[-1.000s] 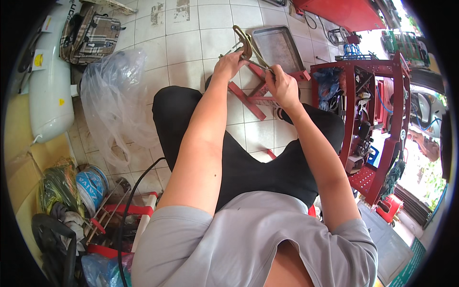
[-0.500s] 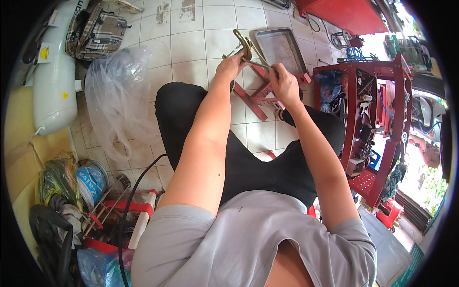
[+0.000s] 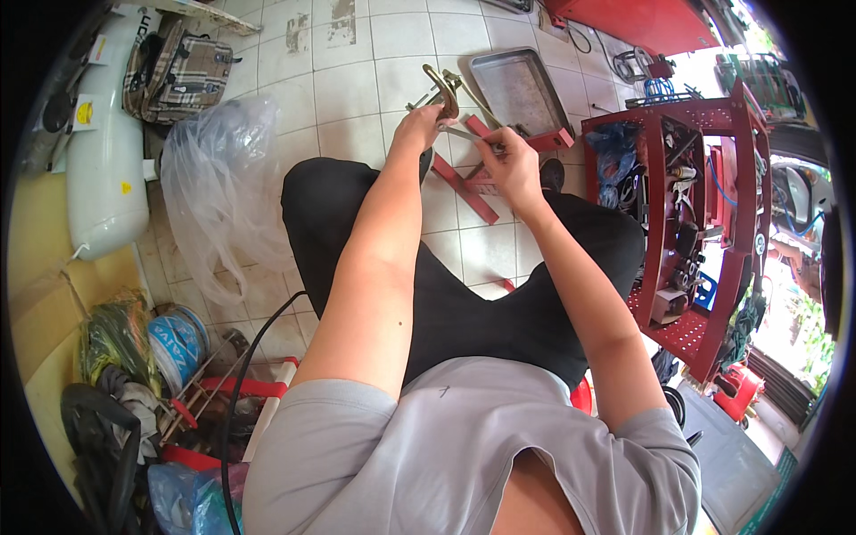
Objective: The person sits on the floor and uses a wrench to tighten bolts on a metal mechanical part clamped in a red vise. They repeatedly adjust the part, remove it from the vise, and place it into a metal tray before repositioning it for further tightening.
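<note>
Below, tiled floor (image 3: 348,89) beside a red rack (image 3: 728,285), hands (image 3: 416,131) tight around curved metal (image 3: 444,92) and a flat tool (image 3: 461,133)

I have L arm (image 3: 374,250) & R arm (image 3: 584,276) out fwd, L hand (image 3: 417,131) curled, R hand (image 3: 514,168) nearby, fingers (image 3: 496,141) pinched.

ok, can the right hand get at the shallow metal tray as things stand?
Probably yes: the shallow metal tray lies on the floor just beyond the right hand, mostly uncovered. But a red stand crosses its near edge in view, and that hand holds a slim wrench-like tool.
</note>
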The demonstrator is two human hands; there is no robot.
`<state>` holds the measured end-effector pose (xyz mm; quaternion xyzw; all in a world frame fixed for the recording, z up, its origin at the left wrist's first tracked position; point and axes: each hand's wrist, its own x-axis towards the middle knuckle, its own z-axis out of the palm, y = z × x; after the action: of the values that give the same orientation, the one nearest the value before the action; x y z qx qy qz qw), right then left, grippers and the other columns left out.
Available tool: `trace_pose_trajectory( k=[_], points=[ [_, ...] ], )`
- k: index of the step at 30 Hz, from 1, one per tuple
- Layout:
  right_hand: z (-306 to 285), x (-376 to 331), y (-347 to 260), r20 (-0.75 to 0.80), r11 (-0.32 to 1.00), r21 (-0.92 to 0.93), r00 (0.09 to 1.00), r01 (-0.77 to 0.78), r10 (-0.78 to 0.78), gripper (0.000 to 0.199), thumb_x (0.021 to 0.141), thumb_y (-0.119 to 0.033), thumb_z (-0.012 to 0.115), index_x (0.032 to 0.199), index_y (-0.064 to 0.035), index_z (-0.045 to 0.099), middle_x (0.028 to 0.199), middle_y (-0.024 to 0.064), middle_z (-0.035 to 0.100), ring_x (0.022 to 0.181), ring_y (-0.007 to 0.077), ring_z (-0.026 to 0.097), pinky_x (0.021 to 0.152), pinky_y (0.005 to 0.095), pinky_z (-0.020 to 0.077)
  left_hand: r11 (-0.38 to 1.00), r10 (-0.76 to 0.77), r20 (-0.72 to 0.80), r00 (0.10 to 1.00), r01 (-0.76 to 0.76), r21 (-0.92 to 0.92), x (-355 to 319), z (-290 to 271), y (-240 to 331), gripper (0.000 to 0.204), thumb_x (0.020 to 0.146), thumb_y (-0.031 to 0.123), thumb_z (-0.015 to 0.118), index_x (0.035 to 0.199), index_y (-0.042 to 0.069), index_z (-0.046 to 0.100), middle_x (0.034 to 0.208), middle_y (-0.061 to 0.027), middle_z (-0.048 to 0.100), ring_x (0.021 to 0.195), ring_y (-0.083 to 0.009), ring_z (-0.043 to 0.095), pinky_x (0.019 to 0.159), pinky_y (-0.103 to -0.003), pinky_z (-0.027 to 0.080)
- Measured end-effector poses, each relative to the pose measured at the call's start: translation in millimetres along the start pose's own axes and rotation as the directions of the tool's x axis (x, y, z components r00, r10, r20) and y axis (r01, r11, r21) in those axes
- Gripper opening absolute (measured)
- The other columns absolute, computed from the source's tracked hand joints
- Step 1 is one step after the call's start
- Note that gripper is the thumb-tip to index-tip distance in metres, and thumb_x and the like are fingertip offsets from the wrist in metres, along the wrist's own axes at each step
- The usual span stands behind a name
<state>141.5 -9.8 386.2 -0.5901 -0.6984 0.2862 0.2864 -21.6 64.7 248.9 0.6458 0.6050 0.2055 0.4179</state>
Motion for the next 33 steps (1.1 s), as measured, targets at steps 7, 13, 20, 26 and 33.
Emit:
trace_pose_trajectory(
  k=[7,13,20,26,33],
  points=[
    [13,11,9,0.133,0.760,-0.367,0.839,0.537,-0.528,0.010,0.080,-0.009,0.056,0.084,-0.0053,0.048,0.075,0.0101,0.053,0.072,0.0274,0.059,0.059,0.0384,0.0482,0.977,0.074,-0.219,0.973,-0.115,-0.179,-11,5,-2,0.034,0.085,0.036,0.061,0.099,0.005,0.063,0.091,-0.0181,0.066,0.089,-0.0348,0.061,0.076,-0.041,0.047],
    [16,22,20,0.282,0.675,-0.391,0.780,0.626,-0.559,0.011,0.079,-0.008,0.054,0.082,-0.0059,0.044,0.074,0.0089,0.054,0.067,0.0274,0.058,0.056,0.0372,0.0479,0.983,0.006,-0.172,0.985,-0.038,-0.182,-11,2,1,0.036,0.084,0.038,0.061,0.101,0.006,0.063,0.093,-0.0180,0.066,0.090,-0.0349,0.062,0.078,-0.040,0.047],
    [25,15,33,0.278,0.615,-0.565,0.829,0.550,-0.485,0.023,0.080,-0.011,0.049,0.102,-0.0062,0.050,0.075,0.0067,0.055,0.063,0.0233,0.061,0.054,0.0346,0.0497,0.988,-0.067,-0.161,0.985,0.043,-0.146,-6,0,7,0.038,0.085,0.040,0.059,0.106,0.007,0.062,0.096,-0.0163,0.066,0.094,-0.0339,0.061,0.080,-0.039,0.047],
    [42,3,32,0.132,0.712,-0.541,0.881,0.448,-0.454,0.038,0.079,-0.012,0.051,0.117,-0.0058,0.050,0.075,0.0059,0.056,0.063,0.0224,0.062,0.052,0.0329,0.0494,0.982,-0.118,-0.165,0.979,0.090,-0.167,-4,0,-1,0.041,0.086,0.040,0.057,0.108,0.006,0.061,0.098,-0.0182,0.066,0.097,-0.0330,0.061,0.082,-0.038,0.047],
    [60,14,20,0.034,0.749,-0.605,0.949,0.270,-0.314,0.033,0.081,-0.013,0.050,0.113,-0.0024,0.052,0.077,0.0090,0.061,0.062,0.0243,0.064,0.052,0.0349,0.0503,0.965,-0.149,-0.295,0.944,0.074,-0.252,-1,0,-2,0.041,0.088,0.040,0.055,0.104,0.004,0.063,0.095,-0.0191,0.066,0.093,-0.0342,0.062,0.079,-0.039,0.048]
  ],
)
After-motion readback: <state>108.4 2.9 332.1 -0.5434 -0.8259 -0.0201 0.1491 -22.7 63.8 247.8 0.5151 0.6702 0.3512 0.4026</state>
